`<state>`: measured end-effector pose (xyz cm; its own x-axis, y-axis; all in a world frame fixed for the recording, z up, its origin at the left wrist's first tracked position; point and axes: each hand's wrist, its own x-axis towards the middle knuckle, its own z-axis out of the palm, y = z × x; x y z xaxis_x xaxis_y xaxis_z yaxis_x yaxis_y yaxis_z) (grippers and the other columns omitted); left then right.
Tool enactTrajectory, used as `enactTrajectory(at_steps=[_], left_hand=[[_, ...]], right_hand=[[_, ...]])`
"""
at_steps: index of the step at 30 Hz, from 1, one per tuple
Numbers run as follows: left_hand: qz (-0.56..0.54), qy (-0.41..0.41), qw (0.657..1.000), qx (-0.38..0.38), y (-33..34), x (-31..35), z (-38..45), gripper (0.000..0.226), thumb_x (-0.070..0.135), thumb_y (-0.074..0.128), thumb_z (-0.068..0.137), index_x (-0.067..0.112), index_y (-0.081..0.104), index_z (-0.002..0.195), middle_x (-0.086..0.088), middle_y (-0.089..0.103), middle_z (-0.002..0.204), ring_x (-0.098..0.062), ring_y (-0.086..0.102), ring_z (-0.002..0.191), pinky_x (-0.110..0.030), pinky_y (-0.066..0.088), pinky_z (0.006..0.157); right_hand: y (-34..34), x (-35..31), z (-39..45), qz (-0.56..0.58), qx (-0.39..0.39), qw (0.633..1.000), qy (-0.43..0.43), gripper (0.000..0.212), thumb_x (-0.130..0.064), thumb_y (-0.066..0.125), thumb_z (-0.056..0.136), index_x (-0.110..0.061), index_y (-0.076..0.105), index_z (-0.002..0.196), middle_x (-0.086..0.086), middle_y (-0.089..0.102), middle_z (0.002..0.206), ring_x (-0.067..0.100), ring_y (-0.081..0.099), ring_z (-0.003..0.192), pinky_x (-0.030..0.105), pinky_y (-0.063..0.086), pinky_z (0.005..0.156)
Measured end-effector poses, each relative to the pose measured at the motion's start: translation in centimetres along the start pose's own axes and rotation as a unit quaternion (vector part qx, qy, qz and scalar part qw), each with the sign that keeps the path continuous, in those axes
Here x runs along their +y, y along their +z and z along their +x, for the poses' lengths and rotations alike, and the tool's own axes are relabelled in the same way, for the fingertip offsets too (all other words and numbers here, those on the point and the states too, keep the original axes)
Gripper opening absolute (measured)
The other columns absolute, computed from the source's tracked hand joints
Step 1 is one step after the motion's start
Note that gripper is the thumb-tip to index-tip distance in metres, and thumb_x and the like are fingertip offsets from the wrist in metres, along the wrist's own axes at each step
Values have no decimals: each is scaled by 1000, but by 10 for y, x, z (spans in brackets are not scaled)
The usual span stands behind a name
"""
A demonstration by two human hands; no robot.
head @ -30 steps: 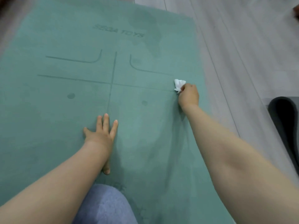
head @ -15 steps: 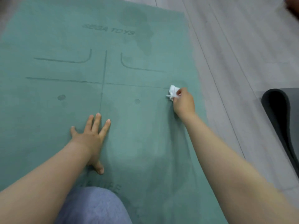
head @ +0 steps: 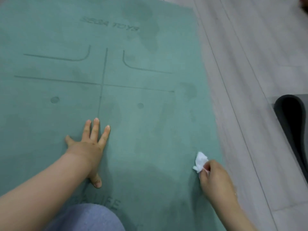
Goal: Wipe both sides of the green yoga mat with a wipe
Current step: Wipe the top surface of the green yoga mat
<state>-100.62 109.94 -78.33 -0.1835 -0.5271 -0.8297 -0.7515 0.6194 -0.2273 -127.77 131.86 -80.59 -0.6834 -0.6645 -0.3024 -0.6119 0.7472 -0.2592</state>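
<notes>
- The right hand (head: 215,179) has drawn back toward the near right corner of the view since a second ago, when it was up by the right end of the cross line; its fingers are curled, pinching the crumpled white wipe (head: 200,161) against the mat.
- The wipe now sits close to the right edge of the green yoga mat (head: 150,130), which lies flat on the grey plank floor (head: 250,64) and fills most of the view.
- The left hand (head: 88,145) stays where it was, palm down with fingers straight and spread, pressing the mat near its centre line.
- Dark damp patches show on the mat, one at the far edge and a newer one by the right end of the cross line.
- Printed writing at the far end is blurred and upside down; it seems to read "SEGA TOYS". Near the knee (head: 86,217), letters ending in "LIFE" show; the rest is hidden.
- A rolled dark mat (head: 293,124) lies on the floor at the right, well apart.
</notes>
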Motion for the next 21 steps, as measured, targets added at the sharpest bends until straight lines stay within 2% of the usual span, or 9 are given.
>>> enactTrajectory(at_steps=[2,4,6,10,13,17,20,21], left_hand=[[1,-6,1000,-4,-2,4,-3,169,71,85,48,10,-50,129,-24,-51,142,-42,-32,142,-67,25,110],[9,-12,1000,-5,0,6,-1,168,69,86,49,7,-51,125,-27,-50,142,-44,-32,142,-67,23,112],[4,-16,1000,-6,-2,8,2,167,68,86,49,8,-52,122,-26,-50,142,-44,-32,141,-67,22,112],[-7,-15,1000,-8,-2,6,1,168,65,88,47,10,-53,120,-24,-52,141,-42,-34,141,-68,22,111],[-10,-14,1000,-9,-1,6,3,168,64,89,47,10,-53,117,-24,-52,141,-43,-34,141,-69,21,111],[0,-10,1000,-3,-1,8,2,169,65,89,47,5,-52,120,-29,-49,141,-46,-30,142,-65,21,113],[8,-15,1000,3,-2,12,5,170,63,89,47,1,-49,123,-33,-46,142,-49,-27,142,-64,22,114],[8,-17,1000,2,-3,13,6,170,63,90,47,0,-49,122,-34,-45,142,-50,-27,142,-64,22,114]], right_hand=[[-3,-24,39,9,25,999,-23,12,-17,59,88,-11,51,81,6,58,77,32,57,80,31,29,59],[-4,-59,105,54,73,994,-55,14,-19,58,90,-6,56,87,18,64,91,37,59,89,36,36,65],[-8,-94,175,62,108,990,-68,22,-22,56,92,-1,57,97,23,64,103,40,58,97,39,40,73],[-25,-133,250,12,109,993,-53,34,-32,50,95,0,53,109,24,60,114,39,54,105,40,39,78],[-25,-122,222,8,108,993,-55,38,-38,46,96,-2,53,104,23,63,105,39,58,97,38,39,70],[-10,-44,96,24,96,994,-52,21,-30,49,96,-12,57,88,12,69,80,32,65,77,26,32,59],[0,10,0,-1,35,999,-2,18,-32,52,94,-16,51,85,-2,65,67,22,65,67,29,45,58],[1,13,-6,-7,30,1000,3,17,-30,52,94,-16,49,84,-3,61,64,25,64,67,33,45,58]])
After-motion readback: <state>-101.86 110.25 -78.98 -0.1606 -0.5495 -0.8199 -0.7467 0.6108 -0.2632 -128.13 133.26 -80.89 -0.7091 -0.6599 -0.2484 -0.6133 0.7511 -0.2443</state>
